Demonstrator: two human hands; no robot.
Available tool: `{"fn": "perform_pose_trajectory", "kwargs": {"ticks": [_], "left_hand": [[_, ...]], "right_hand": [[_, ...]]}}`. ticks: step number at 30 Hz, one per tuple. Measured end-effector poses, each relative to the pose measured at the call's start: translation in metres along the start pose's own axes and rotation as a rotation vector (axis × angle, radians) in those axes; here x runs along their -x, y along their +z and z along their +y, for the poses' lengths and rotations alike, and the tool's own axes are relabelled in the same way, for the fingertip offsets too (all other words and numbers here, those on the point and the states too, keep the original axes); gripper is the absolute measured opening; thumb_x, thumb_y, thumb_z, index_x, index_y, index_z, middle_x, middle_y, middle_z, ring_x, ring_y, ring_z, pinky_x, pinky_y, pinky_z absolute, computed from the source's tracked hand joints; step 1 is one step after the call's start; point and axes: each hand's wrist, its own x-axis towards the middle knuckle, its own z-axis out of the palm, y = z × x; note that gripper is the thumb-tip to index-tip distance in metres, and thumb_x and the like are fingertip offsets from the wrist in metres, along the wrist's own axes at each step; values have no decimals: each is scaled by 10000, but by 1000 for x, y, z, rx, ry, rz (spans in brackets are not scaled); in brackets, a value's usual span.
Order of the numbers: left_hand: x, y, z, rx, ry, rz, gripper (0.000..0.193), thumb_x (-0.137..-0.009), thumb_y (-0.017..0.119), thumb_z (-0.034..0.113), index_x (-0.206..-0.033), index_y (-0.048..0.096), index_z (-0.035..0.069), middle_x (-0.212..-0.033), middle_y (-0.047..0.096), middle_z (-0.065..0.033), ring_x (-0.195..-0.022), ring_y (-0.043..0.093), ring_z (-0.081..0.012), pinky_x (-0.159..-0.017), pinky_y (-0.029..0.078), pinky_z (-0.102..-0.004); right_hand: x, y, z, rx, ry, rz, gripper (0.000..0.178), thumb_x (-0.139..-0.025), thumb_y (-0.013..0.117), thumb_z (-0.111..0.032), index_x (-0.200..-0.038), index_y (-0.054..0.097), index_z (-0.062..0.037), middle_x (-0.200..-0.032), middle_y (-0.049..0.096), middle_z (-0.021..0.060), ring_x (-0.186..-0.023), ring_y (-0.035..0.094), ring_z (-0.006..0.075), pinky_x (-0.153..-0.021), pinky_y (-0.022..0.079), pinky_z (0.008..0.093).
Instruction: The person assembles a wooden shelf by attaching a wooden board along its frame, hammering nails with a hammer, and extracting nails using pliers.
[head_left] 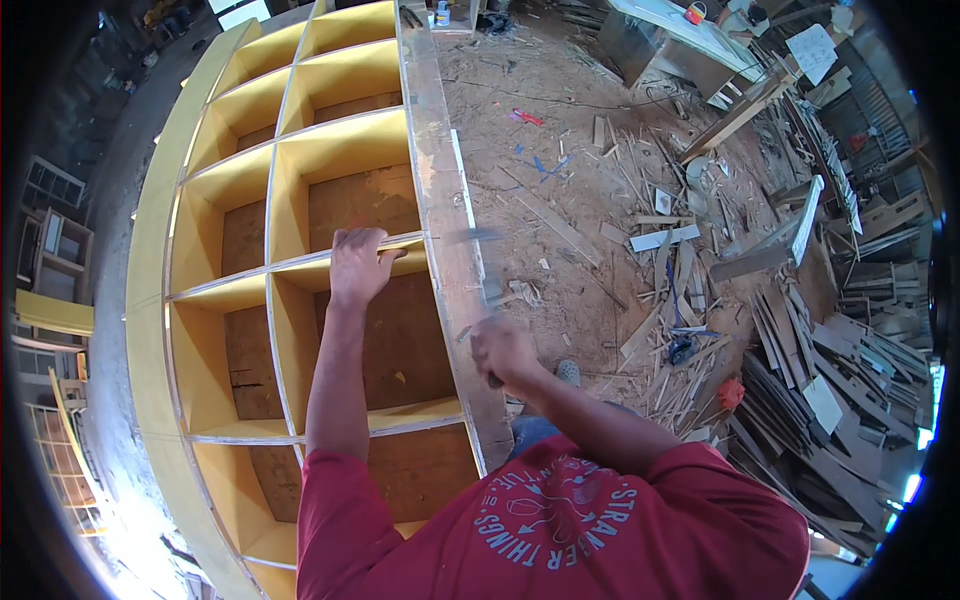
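A large yellow shelf unit (250, 250) of open compartments lies under both hands. The left hand (357, 262) grips a thin shelf edge (300, 265), fingers curled over it. The right hand (503, 350), just beside the unit's side board (440, 190), is closed around a blurred hammer (478, 262).

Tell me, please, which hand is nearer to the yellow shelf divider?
Left. The left hand rests on the yellow shelf divider's front edge; the right hand is off to its right, beside the cabinet's side panel.

Dusty floor (560, 120) bears wood offcuts (680, 300) (scattered thickly).
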Motion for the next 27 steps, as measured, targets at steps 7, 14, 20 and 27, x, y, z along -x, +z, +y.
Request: {"fn": "perform_pose_trajectory", "kwargs": {"ticks": [7, 14, 20, 27], "left_hand": [[-5, 3, 2, -23, -8, -26, 339, -777, 887, 322, -885, 686, 71, -856, 719, -112, -845, 679, -303, -880, 468, -440], [7, 5, -4, 12, -9, 16, 328, -773, 893, 302, -901, 705, 66, -865, 731, -112, -840, 687, -298, -884, 475, -441], [-5, 7, 1, 1, -3, 10, 318, -773, 891, 293, -902, 707, 68, -877, 737, -105, -847, 692, -292, -881, 475, -442], [-2, 5, 0, -20, -24, -22, 309, -775, 889, 289, -898, 709, 70, -874, 739, -99, -852, 694, -297, -882, 473, -441]], "right_hand": [[-8, -19, 6, -90, -137, 59, 320, -1122, 474, -388, -945, 530, -127, -640, 446, -36, -483, 451, 103, -427, 410, 303], [7, -17, -6, 198, 68, -194, 334, -1127, 473, -403, -941, 490, -126, -665, 440, -40, -478, 424, 115, -411, 365, 302], [7, 1, 0, 92, 101, -143, 348, -1128, 473, -410, -891, 440, -156, -639, 403, -48, -464, 406, 92, -422, 381, 296], [-1, -13, -4, 120, -74, 32, 333, -1123, 473, -396, -932, 480, -124, -627, 449, -21, -430, 436, 114, -377, 393, 326]]}}
